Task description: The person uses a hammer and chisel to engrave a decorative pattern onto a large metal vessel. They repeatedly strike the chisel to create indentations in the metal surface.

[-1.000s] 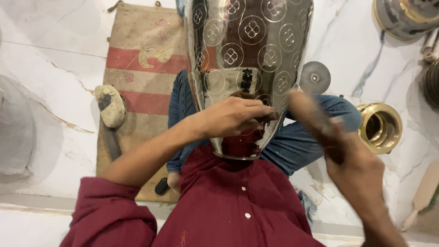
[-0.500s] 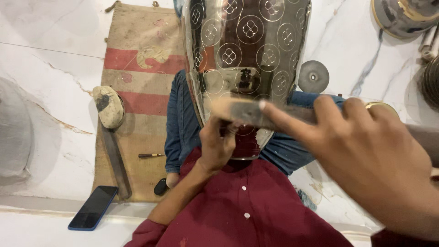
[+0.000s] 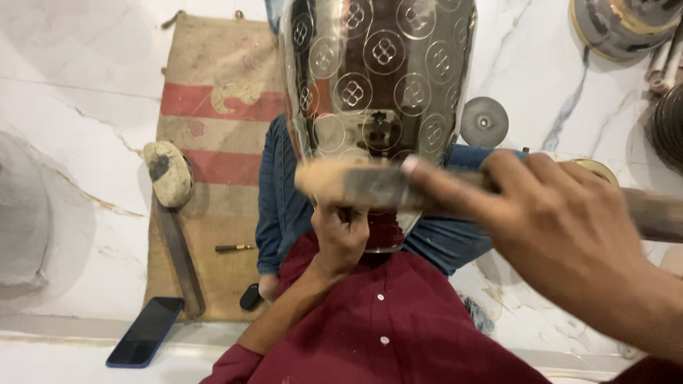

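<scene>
A large shiny metal vessel [image 3: 377, 78] with engraved round flower patterns rests on my lap, its mouth toward me. My left hand [image 3: 340, 238] grips the vessel's lower rim, just below the middle of the view. My right hand [image 3: 569, 227] is raised close to the camera and holds a wooden-handled hammer [image 3: 356, 186] level across the front of the vessel. The hammer's head is blurred. My jeans [image 3: 281, 199] and maroon shirt [image 3: 398, 327] fill the lower middle.
A burlap mat [image 3: 213, 107] with red stripes lies on the marble floor. On it are a flat metal bar with a padded end [image 3: 171, 213] and a small chisel [image 3: 235, 248]. A blue phone [image 3: 146, 331] lies lower left. A grey disc [image 3: 484, 121] and brass vessels [image 3: 626, 25] sit right.
My left hand dropped from the vessel's face to its lower rim. My right hand swung the hammer up and across, close to the camera. The phone came into view.
</scene>
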`<state>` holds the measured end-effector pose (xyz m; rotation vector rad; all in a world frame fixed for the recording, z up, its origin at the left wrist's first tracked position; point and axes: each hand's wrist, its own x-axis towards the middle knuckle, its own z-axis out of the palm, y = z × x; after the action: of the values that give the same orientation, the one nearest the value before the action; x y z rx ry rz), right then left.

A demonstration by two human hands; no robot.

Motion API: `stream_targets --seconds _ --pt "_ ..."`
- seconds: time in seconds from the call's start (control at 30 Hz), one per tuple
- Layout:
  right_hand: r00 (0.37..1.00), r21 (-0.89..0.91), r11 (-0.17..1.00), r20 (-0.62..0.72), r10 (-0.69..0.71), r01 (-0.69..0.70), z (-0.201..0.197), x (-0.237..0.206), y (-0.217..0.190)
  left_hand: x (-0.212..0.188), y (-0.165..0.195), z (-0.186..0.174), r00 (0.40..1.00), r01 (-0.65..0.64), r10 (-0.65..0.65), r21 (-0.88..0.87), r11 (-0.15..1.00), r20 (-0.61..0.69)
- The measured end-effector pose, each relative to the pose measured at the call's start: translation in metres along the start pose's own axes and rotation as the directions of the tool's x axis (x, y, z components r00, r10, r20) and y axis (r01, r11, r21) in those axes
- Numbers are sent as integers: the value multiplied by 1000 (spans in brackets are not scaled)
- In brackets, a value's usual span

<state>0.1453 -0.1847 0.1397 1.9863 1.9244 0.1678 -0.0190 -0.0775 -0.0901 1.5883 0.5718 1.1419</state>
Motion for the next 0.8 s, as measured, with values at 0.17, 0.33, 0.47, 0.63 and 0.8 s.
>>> stream_targets --seconds 0.17,0.33,0.47,0.63,0.8 --pt "918 -121 979 347 194 -162 25 10 10 12 9 0 999 -6 2 97 995 45" --pt "982 -41 999 187 23 -16 10 19 9 12 7 -1 999 -6 7 -36 999 48" --pt "991 -49 994 104 -88 93 -22 28 3 10 3 -5 999 11 -15 70 997 51" --pt "983 98 995 186 -5 -13 -34 30 -2 16 4 -15 992 -37 24 103 994 122" --pt "965 186 972 246 96 -144 -1 5 9 35 10 -22 959 -97 45 175 980 280"
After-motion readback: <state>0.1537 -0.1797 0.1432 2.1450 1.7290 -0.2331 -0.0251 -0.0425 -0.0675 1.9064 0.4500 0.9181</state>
